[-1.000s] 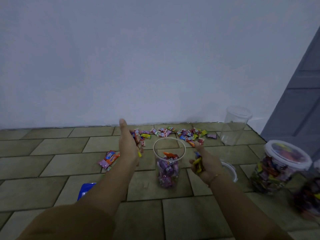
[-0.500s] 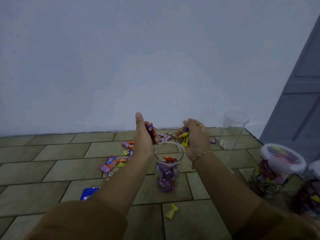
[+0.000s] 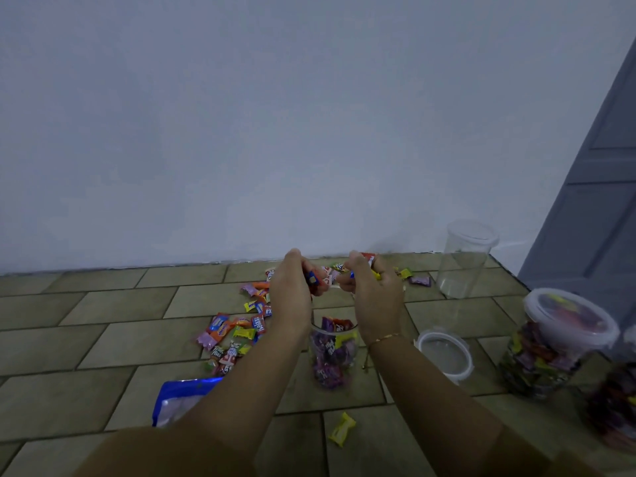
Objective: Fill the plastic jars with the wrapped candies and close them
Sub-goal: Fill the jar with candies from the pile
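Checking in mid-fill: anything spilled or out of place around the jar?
One yellow candy lies alone on the tile nearer the person than the open jar, apart from the main pile; it looks dropped.

— What colours sit in the open clear plastic jar (image 3: pixel 333 356)?
— Mostly purple wrappers, with a red one and a yellow one on top.

— And left of that jar?
— A heap of wrapped candies (image 3: pixel 237 330) in orange, pink, yellow, red and blue, printed with lettering. Nearer than it lies a shiny blue-and-silver bag (image 3: pixel 179 401).

— Right of the jar?
— A white-rimmed clear lid (image 3: pixel 444 352), then a filled jar with a white lid (image 3: pixel 550 342), its contents mixed purple, yellow and red.

— The floor?
— Olive-brown tiles (image 3: pixel 103 339) with dark joints; one yellow candy (image 3: pixel 341 429) lies on them.
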Demonstrator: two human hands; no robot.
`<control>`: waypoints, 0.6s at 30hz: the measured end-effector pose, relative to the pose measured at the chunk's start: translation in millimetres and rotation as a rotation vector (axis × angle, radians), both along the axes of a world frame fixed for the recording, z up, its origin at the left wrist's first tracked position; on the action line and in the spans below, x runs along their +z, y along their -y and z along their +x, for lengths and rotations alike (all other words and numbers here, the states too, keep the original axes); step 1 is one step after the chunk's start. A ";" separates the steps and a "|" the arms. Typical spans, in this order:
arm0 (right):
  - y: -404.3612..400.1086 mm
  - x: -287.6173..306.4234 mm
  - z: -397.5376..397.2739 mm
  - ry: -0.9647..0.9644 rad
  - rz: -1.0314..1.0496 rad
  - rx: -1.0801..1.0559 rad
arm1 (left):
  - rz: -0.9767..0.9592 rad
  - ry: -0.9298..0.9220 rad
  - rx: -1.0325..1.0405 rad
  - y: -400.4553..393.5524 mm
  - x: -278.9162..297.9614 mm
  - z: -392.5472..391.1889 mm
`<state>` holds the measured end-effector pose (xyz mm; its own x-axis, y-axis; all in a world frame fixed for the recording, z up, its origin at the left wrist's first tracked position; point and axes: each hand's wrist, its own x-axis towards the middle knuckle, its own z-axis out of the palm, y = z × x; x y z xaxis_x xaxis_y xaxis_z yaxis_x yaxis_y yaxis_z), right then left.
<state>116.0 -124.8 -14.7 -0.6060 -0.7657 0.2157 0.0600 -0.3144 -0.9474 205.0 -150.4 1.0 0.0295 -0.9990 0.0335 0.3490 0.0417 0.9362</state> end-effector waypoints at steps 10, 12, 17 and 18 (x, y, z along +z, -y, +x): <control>-4.0 -2.8 7.4 -0.275 -0.034 -0.013 | -0.022 0.107 0.047 -1.4 -3.4 -1.3; -4.8 -6.3 8.9 -0.399 -0.044 -0.034 | -0.032 0.093 0.036 -2.5 -4.1 -1.3; -3.5 -13.4 10.0 -0.634 0.035 -0.067 | -0.063 0.063 0.051 -2.7 -4.6 -3.2; -1.9 -14.5 9.4 -0.646 0.052 -0.060 | -0.066 0.065 0.061 -2.7 -4.8 -3.0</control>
